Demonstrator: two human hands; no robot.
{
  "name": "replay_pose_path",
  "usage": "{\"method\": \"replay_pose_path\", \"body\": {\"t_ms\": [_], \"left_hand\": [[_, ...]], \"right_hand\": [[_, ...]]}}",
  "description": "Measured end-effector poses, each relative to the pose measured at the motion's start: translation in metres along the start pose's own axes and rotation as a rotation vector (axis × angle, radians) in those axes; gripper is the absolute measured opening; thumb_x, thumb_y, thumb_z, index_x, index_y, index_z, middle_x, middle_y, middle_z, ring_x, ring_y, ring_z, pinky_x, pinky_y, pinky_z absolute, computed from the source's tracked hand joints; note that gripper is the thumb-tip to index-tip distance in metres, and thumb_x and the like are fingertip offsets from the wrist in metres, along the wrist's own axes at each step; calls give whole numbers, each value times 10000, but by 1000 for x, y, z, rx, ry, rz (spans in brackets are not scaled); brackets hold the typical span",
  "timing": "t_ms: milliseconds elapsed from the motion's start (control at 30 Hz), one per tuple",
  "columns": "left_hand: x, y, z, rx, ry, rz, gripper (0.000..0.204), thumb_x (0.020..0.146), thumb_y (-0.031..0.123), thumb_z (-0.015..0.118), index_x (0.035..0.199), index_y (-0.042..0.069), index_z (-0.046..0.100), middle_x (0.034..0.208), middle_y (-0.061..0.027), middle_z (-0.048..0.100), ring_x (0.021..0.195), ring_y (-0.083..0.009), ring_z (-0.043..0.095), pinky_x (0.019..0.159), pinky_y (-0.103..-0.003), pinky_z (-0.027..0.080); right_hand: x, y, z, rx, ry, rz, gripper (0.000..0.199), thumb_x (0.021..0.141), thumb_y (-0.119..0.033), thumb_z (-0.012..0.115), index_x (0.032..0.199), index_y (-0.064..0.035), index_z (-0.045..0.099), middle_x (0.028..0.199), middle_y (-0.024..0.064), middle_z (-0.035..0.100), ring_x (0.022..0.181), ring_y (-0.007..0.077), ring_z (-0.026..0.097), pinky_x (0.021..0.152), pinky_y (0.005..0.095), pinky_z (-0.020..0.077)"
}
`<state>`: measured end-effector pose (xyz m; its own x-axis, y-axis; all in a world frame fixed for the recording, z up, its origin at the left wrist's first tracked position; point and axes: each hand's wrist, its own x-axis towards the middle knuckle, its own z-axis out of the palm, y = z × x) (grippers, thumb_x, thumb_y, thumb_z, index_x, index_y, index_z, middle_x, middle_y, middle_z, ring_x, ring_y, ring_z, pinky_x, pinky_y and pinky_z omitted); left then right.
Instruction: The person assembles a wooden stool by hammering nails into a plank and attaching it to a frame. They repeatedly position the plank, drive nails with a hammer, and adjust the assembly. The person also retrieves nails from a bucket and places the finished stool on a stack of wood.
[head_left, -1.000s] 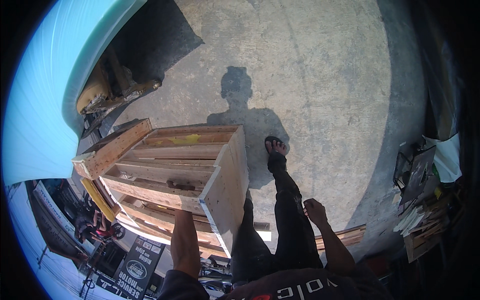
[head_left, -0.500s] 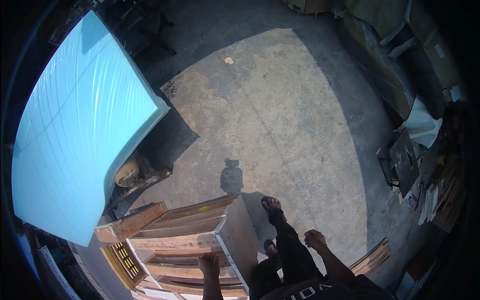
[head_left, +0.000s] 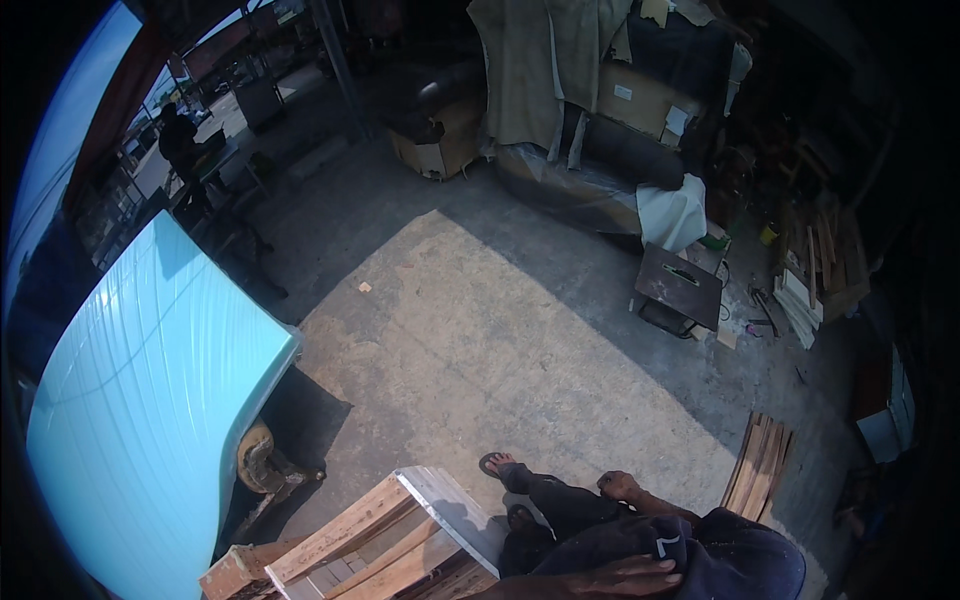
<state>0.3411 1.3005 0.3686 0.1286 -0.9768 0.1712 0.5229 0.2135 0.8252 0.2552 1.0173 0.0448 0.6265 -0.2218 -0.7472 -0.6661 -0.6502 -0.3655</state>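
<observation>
My left hand (head_left: 640, 577) reaches across my front, its fingers stretched out and lying against my dark shirt. Low at my right side, my right hand (head_left: 620, 487) has its fingers curled in, and nothing shows in it. A wooden slatted frame (head_left: 340, 535) with a pale side panel (head_left: 455, 515) stands beside my legs at the lower left. Neither hand touches it. Its lower part is cut off by the picture's edge.
A large light-blue foam slab (head_left: 150, 400) in plastic fills the left. Wood strips (head_left: 757, 460) lie at the right. Farther off are a dark small table (head_left: 680, 285), a plastic-covered sofa (head_left: 570, 190) and stacked boards (head_left: 800, 305). Another person (head_left: 180, 145) stands at the far left.
My view has turned up and to the right, showing more of the workshop. My left hand has left the wooden frame and come across to my shirt. My right hand stays curled.
</observation>
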Motion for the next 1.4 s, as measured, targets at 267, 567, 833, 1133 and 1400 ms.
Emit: {"method": "replay_pose_path", "body": {"t_ms": [267,567,833,1133,1400], "left_hand": [[77,-112,59,586,-282,-493,706,1030,646,424,1534,152,454,1452,-136,562,1436,-320,382,1181,-497,273],[148,-249,-44,634,20,-1091,591,1067,535,454,1471,116,554,1389,-158,626,1264,-300,607,1052,-431,460],[175,-333,-136,341,825,-1241,413,1089,281,447,1384,14,558,1104,-121,706,974,-247,709,805,-367,573],[423,-368,-76,467,629,-1131,352,1062,224,482,1308,7,608,1086,-129,730,906,-226,726,767,-339,588],[506,-388,-130,584,672,-1235,233,968,114,605,1119,-23,719,936,-107,738,761,-216,684,661,-378,558]], "right_hand": [[-37,222,9,303,242,97,236,926,-196,618,1021,-32,758,933,107,779,769,216,769,693,336,627],[-86,313,51,460,362,534,339,927,-273,623,1147,-58,765,1107,193,755,1068,323,732,942,400,578],[-150,468,-21,1431,411,806,159,887,-243,712,861,-119,807,919,50,779,833,146,752,739,334,608],[-102,679,-53,1222,853,806,139,881,-211,739,817,-98,789,845,52,764,709,164,746,670,336,617],[-83,520,-161,1389,237,733,225,910,-224,612,988,-99,782,1033,86,779,910,248,755,807,349,604]]}}
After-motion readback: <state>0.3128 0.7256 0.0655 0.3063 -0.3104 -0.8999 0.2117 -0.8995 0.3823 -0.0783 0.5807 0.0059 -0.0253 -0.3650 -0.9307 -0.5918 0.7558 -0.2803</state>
